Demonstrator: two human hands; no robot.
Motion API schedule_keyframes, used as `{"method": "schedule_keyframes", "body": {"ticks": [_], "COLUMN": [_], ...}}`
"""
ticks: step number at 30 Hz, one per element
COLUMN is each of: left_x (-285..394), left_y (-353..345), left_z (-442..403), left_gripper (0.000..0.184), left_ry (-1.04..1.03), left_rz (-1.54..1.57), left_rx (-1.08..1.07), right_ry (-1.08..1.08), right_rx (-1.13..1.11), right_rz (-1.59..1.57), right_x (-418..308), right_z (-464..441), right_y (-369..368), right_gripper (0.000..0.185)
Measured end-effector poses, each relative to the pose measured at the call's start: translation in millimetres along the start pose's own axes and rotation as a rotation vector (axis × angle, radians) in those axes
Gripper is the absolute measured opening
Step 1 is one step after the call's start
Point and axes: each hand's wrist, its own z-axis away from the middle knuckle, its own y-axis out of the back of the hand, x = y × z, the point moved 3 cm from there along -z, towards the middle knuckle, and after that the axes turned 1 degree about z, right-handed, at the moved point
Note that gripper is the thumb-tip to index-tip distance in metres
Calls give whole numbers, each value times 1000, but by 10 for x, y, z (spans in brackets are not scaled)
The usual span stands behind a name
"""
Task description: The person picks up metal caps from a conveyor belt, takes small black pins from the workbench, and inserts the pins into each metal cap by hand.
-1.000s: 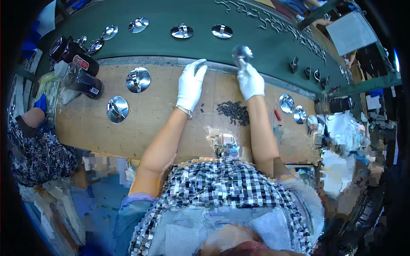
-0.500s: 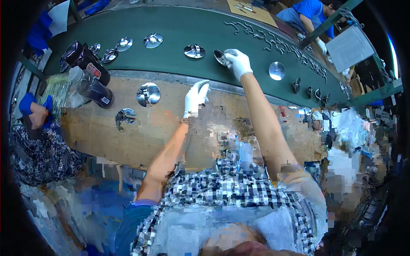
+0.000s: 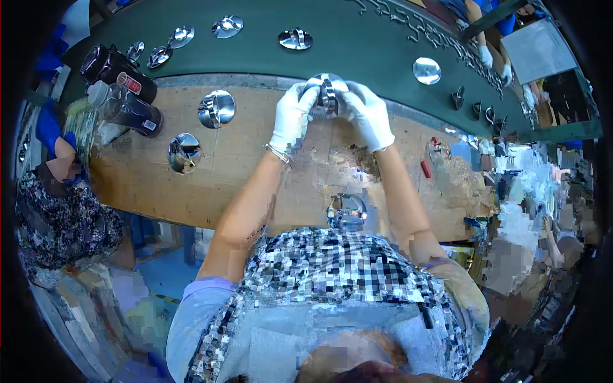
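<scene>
A shiny round metal lid [image 3: 327, 93] with a band-like handle arching across it is held up over the near edge of the green belt. My left hand [image 3: 294, 117], in a white glove, grips its left rim. On the opposite side my right hand [image 3: 370, 115], also gloved in white, has its fingers closed on the rim; some fingertips are hidden behind the lid. To the left on the cardboard-covered table lie two similar lids [image 3: 216, 109], the nearer one [image 3: 184, 153] closer to me. Another shiny round piece [image 3: 347, 211] rests near my apron.
The green belt [image 3: 370, 48] carries several more lids, a plain disc [image 3: 426, 71] and rows of wavy metal pieces [image 3: 440, 39]. Two dark bottles [image 3: 132, 119] stand at left. A red object [image 3: 426, 169] lies at right. Other people work at left and far right.
My right hand has brought the lid from the belt back toward me. My left hand has risen to meet it and now grips it too. The view has tilted downward.
</scene>
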Motion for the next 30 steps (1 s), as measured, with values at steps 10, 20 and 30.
{"method": "schedule_keyframes", "body": {"ticks": [10, 20, 30], "left_x": [23, -90, -137], "left_y": [23, 154, 91], "left_z": [21, -108, -87], "left_gripper": [31, 27, 27], "left_ry": [-339, 141, 36], "left_rz": [-518, 325, 183], "left_rx": [55, 53, 61], "right_ry": [-176, 359, -84], "right_rx": [-250, -512, -84], "right_rz": [-148, 686, -165], "right_x": [-80, -21, -94], "right_z": [219, 544, 184], "right_y": [-236, -470, -400], "right_gripper": [29, 17, 19]}}
